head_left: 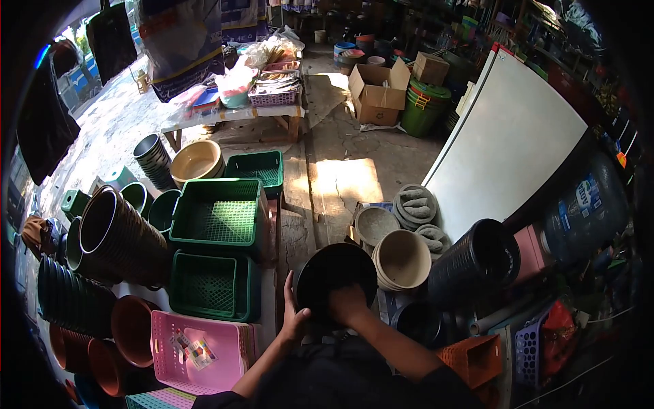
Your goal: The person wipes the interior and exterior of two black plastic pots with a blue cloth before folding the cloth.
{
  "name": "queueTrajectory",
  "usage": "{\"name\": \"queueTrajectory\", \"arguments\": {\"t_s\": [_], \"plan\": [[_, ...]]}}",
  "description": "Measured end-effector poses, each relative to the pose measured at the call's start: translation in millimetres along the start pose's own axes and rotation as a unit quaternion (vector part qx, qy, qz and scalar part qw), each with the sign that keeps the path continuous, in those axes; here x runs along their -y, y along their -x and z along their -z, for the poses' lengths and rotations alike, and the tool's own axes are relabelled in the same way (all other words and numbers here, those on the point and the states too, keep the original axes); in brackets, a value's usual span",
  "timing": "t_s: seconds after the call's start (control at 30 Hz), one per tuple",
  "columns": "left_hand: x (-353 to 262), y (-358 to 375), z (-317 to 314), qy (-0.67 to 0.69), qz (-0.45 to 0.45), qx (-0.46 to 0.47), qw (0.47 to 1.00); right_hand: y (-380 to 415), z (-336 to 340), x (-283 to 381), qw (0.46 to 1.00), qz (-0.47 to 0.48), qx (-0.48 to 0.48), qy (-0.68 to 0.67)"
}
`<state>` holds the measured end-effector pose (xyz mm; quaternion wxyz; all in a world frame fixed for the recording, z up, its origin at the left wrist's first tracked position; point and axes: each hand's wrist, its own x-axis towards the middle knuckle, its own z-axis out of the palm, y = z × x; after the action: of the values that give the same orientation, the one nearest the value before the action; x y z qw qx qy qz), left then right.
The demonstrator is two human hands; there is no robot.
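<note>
A round black plastic pot [340, 262] is directly in front of me, its wide mouth facing up and its inside very dark. My left hand [294, 310] holds it at the left side, with the fingers up along the outer wall and the thumb apart near the rim. Reaching over the near edge, my right hand [349, 303] is down inside the mouth. Shadow hides its fingers, and whether they grip anything there cannot be made out.
Green crates [218, 218], a pink basket [201, 351] and stacked dark pots [119, 232] stand to the left. Cream pots [402, 259], a black pot stack [477, 255] and a leaning white board [507, 136] are on the right. A goods table [238, 116] and cardboard box [377, 92] lie ahead.
</note>
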<state>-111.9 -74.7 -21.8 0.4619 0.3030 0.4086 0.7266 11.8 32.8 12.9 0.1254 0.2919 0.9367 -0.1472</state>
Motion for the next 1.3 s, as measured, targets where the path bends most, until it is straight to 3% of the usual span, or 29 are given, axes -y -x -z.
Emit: {"name": "queueTrajectory", "arguments": {"t_s": [0.03,0.07,0.13,0.17,0.23,0.27,0.37,0.43,0.47,0.5,0.53,0.57,0.6,0.63,0.67,0.7,0.73,0.77,0.9,0.93,0.97,1.0,1.03,1.07,1.1,1.13,1.2,1.27,1.3], "plan": [[-2.5,-3.5,-1.1,-0.018,-0.011,0.000,1.000,-2.6,2.1,0.9,0.997,-0.005,-0.080,0.007],[-7.0,-7.0,-3.6,-0.035,-0.021,0.001,0.999,-10.3,-0.7,-1.0,0.997,-0.006,-0.081,0.006],[-19.4,-12.6,-9.8,-0.024,-0.010,0.011,1.000,-33.1,-13.7,-11.8,0.982,0.011,-0.005,-0.188],[-22.9,-14.7,-11.8,-0.013,0.001,0.019,1.000,-38.2,-20.0,-16.2,0.982,0.009,-0.006,-0.188],[-16.1,-23.0,-2.3,-0.023,-0.006,0.026,0.999,-42.2,-28.2,-19.4,0.961,0.132,-0.058,-0.236],[-9.9,-28.3,6.5,-0.034,-0.014,0.030,0.999,-40.1,-28.2,-22.8,0.961,0.132,-0.058,-0.237],[-2.1,-33.3,20.3,-0.016,0.009,0.048,0.999,-13.7,10.6,-24.6,0.973,0.151,-0.004,-0.176],[-3.3,-37.3,21.5,-0.026,0.018,0.062,0.998,3.3,55.0,-22.0,0.972,0.090,0.175,0.127],[-1.3,-40.9,24.8,-0.051,0.033,0.089,0.994,2.4,41.5,-34.2,0.973,0.088,0.176,0.122],[0.6,-43.1,28.3,-0.076,0.050,0.116,0.989,-5.5,13.5,-53.5,0.968,0.105,-0.023,0.227],[1.4,-43.2,31.3,-0.077,0.055,0.121,0.988,-15.3,-14.2,-68.0,0.914,0.113,-0.220,0.322],[1.9,-44.1,34.1,-0.032,0.092,0.122,0.988,-30.4,-42.0,-77.5,0.916,0.105,-0.219,0.318],[3.7,-46.5,35.4,0.014,0.127,0.124,0.984,-47.5,-67.8,-86.2,0.959,0.103,-0.265,0.003],[11.7,-45.7,37.3,0.008,0.114,0.108,0.988,-50.9,-66.7,-85.0,0.902,0.093,-0.287,-0.310],[29.3,-41.7,46.5,0.009,0.114,0.112,0.987,-45.0,-65.2,-89.2,0.902,0.089,-0.289,-0.308],[50.3,-37.5,60.9,0.046,0.128,0.084,0.987,-28.5,-35.4,-80.6,0.957,0.132,-0.248,-0.074],[59.9,-37.5,69.7,0.082,0.141,0.057,0.985,-15.9,-12.6,-70.4,0.953,0.165,-0.192,0.165],[54.3,-39.3,67.1,0.080,0.143,0.059,0.985,-10.0,-11.9,-58.6,0.976,0.147,-0.080,0.136],[21.3,-38.3,27.0,0.049,0.042,0.046,0.997,-1.4,-3.0,-8.7,0.994,0.107,-0.006,-0.003],[16.4,-37.0,19.2,0.038,-0.008,0.024,0.999,-2.7,-9.3,6.5,0.979,0.085,-0.042,-0.180],[11.7,-32.0,11.2,0.046,-0.011,0.023,0.999,-4.2,-11.9,18.9,0.931,0.060,-0.075,-0.352],[10.1,-28.2,5.6,0.054,-0.013,0.024,0.998,-4.2,-6.5,28.8,0.931,0.060,-0.076,-0.352],[16.6,-26.9,4.3,0.077,-0.025,0.017,0.997,-1.4,1.3,38.6,0.835,0.039,-0.046,-0.547],[20.0,-25.0,5.1,0.079,-0.023,0.021,0.996,1.3,9.3,46.9,0.699,0.016,-0.016,-0.715],[16.3,-23.2,0.9,0.053,-0.019,0.035,0.998,1.9,16.4,54.7,0.628,-0.055,-0.061,-0.774],[15.0,-20.8,-1.9,0.027,-0.015,0.047,0.998,-2.5,16.5,54.1,0.629,-0.058,-0.063,-0.773],[22.8,-19.2,-6.3,0.056,-0.005,0.051,0.997,-14.3,21.3,49.4,0.342,0.040,-0.215,-0.914],[33.2,-23.6,-1.4,0.041,-0.020,0.049,0.998,-11.1,32.4,51.5,0.331,-0.003,-0.253,-0.909],[31.7,-23.0,-0.9,0.041,-0.022,0.049,0.998,-12.2,18.9,51.0,0.483,-0.041,-0.310,-0.818]]}}
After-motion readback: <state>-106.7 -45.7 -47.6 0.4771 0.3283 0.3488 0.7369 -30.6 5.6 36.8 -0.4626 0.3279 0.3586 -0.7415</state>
